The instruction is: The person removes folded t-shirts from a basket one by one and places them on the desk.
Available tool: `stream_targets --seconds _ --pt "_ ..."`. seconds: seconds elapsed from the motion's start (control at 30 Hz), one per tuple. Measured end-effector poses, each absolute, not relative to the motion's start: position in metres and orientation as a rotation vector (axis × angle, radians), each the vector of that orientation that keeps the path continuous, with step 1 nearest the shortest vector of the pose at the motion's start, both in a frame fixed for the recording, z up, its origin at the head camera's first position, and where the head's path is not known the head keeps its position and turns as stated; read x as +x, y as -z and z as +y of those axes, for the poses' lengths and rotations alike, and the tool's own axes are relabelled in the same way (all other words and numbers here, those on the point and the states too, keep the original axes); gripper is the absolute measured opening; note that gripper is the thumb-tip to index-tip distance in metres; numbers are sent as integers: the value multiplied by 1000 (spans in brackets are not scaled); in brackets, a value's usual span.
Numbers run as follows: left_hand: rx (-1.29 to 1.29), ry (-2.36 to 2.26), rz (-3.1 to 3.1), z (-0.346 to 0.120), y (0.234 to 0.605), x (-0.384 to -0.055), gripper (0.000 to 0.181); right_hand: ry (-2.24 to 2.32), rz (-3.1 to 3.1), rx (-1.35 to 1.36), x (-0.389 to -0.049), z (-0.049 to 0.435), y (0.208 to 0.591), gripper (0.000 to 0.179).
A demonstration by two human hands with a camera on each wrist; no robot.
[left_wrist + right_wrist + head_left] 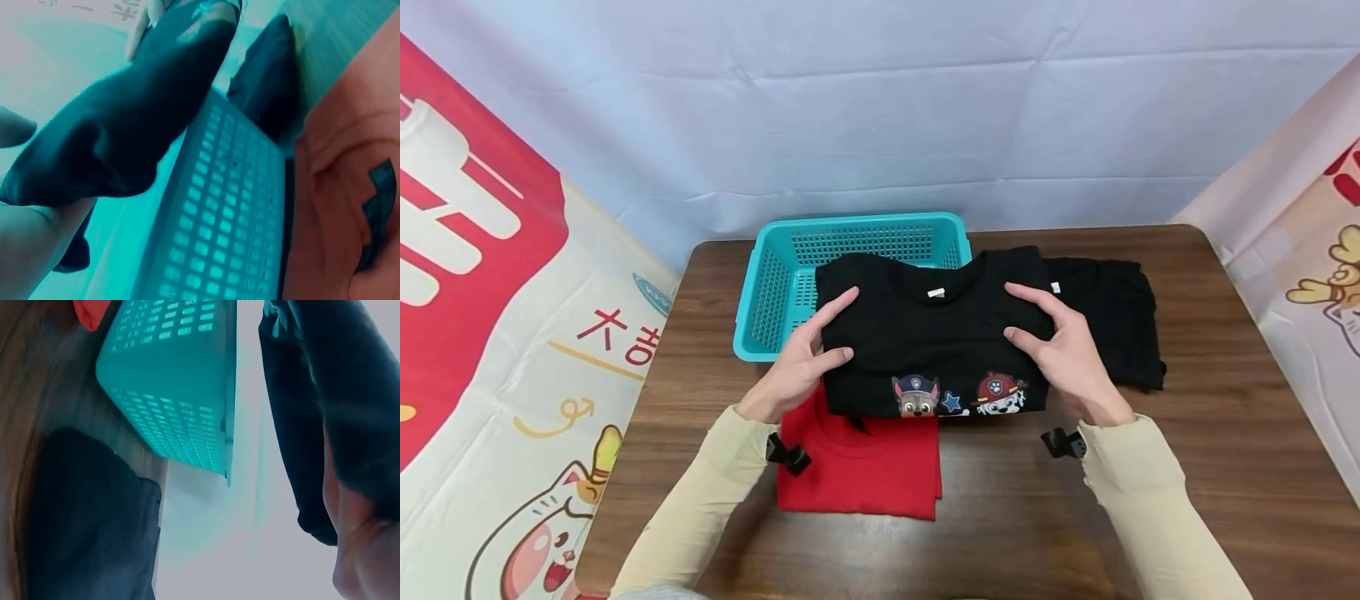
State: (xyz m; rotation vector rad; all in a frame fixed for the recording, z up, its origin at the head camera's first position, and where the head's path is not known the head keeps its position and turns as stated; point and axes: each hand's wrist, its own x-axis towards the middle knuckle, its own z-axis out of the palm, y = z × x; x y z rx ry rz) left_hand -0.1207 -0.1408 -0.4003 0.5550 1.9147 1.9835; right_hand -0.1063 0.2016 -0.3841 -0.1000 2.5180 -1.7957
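A folded black T-shirt (pixel 932 337) with cartoon dog prints along its near edge is held up between both hands. My left hand (pixel 793 371) grips its left side and my right hand (pixel 1075 358) its right side, each thumb lying on top. In the left wrist view the shirt (pixel 125 125) hangs over the basket's edge. The right wrist view has the shirt's folded layers (pixel 356 412) raised above the table. Behind and partly under it stands a turquoise plastic basket (pixel 865 222), its near right part hidden by the shirt.
A folded red garment (pixel 865 475) lies on the wooden table (pixel 1000 508) in front of the basket. To the right rests another folded black garment (pixel 1112 325), partly covered in the head view. A pale cloth (pixel 880 108) hangs behind the table.
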Motion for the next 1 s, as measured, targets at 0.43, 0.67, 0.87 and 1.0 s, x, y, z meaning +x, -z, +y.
stream_targets --seconds 0.43,0.67,0.87,1.0 --pt "468 -2169 1584 -125 398 -115 63 1709 2619 -110 -95 220 380 49" --pt "464 -2115 1625 -118 402 -114 65 1697 2604 -97 -89 228 380 45" --pt "519 -1905 1891 -110 405 -111 66 1652 2673 -55 -84 236 383 39" --pt "603 -1770 1988 -106 407 -110 68 1621 2723 -73 -79 241 385 41"
